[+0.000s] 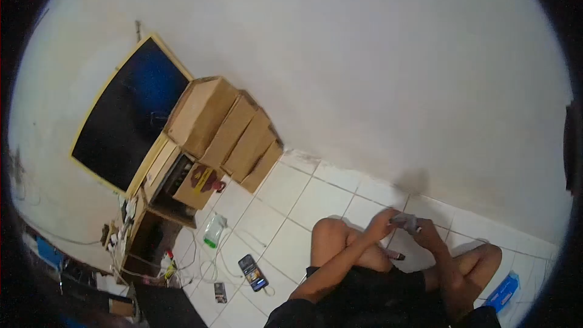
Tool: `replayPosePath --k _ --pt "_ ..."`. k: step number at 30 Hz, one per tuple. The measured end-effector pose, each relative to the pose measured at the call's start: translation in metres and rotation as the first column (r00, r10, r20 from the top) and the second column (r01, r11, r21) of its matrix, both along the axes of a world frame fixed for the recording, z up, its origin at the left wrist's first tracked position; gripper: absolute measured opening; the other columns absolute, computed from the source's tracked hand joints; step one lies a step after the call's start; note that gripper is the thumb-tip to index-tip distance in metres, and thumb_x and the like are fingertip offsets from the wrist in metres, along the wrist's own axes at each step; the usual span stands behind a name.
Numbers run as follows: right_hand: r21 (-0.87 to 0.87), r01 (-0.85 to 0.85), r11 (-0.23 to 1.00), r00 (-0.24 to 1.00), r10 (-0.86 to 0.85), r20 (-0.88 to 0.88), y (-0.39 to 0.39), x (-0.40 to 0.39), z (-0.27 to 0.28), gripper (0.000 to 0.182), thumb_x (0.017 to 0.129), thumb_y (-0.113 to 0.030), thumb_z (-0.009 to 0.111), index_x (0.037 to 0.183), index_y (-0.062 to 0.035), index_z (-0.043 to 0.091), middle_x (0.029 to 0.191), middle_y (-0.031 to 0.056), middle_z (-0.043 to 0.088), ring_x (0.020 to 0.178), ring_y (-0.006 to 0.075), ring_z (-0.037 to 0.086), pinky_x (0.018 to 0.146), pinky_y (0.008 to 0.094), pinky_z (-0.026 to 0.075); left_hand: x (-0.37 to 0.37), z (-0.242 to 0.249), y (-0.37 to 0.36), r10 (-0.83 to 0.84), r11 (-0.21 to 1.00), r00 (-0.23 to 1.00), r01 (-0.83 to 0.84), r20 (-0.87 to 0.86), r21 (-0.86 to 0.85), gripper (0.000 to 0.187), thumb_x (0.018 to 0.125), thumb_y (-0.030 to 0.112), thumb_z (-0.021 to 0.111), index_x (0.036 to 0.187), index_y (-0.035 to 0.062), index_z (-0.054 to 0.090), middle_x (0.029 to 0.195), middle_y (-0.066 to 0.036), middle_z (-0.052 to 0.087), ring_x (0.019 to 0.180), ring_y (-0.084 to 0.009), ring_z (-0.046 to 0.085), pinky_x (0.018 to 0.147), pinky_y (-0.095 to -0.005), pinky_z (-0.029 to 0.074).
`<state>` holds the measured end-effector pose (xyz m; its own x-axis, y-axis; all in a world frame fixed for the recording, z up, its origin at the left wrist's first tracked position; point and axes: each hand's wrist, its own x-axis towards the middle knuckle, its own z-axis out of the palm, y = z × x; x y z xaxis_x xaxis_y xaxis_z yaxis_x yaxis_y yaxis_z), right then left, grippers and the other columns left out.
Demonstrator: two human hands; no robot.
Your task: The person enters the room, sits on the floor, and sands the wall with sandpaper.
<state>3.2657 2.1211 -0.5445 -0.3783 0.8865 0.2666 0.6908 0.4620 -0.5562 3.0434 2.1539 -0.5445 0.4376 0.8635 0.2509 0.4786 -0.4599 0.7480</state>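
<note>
Both hands are brought together above my crossed legs, at a small grey object (405, 222) whose kind I cannot make out; it looks soft or crumpled. My left hand (381, 223) is closed on its left end. On the other side, my right hand (429, 234) has its fingers curled around the right end. Just below the hands, a small dark reddish-brown item (396, 256) with a pale tip lies by my leg on the tiled floor (322, 197). The fingers are small and partly blurred in this view.
At left stand a television (130, 115) and stacked cardboard boxes (225, 130) against the wall. A smartphone (252, 273), a small dark pack (220, 293), a clear green-ended packet (214, 231) and white cables (209, 267) lie on the tiles. A blue packet (503, 292) is at right.
</note>
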Motion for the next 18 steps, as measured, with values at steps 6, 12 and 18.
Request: replayPosePath --k 6,12,18 --pt "-0.46 -0.04 0.887 0.88 -0.187 -0.437 0.012 -0.013 -0.006 0.031 0.097 -0.027 0.054 0.104 0.0011 0.062 0.094 0.0125 0.067 0.076 0.024 0.065 0.067 0.0376 0.055 -0.005 -0.005 0.016 0.102 0.965 0.974 -0.047 0.203 -0.259 0.027 0.079 0.007 0.072 0.104 -0.0013 0.064 0.094 -0.016 0.067 0.078 -0.0243 0.063 0.07 -0.0338 0.05" --pt "-0.627 -0.262 0.734 0.446 -0.484 -0.753 0.01 -0.028 0.051 0.037 0.1 -0.031 0.047 0.113 0.0023 0.057 0.099 0.0128 0.065 0.084 0.0234 0.066 0.076 0.0415 0.056 -0.014 0.006 0.018 0.121 0.969 0.983 -0.087 0.139 -0.229 0.021 0.083 0.018 0.07 0.095 0.0007 0.068 0.082 -0.014 0.068 0.069 -0.0216 0.064 0.066 -0.0336 0.052" --pt "-0.376 0.032 0.926 0.867 -0.213 -0.451 0.009 -0.036 0.135 0.03 0.099 -0.022 0.046 0.113 0.0014 0.059 0.106 0.0149 0.066 0.101 0.0264 0.065 0.088 0.038 0.051 -0.013 -0.002 0.016 0.177 0.953 0.972 -0.131 0.152 -0.273 0.021 0.085 0.024 0.067 0.092 0.0043 0.067 0.077 -0.013 0.067 0.07 -0.026 0.065 0.068 -0.036 0.052"
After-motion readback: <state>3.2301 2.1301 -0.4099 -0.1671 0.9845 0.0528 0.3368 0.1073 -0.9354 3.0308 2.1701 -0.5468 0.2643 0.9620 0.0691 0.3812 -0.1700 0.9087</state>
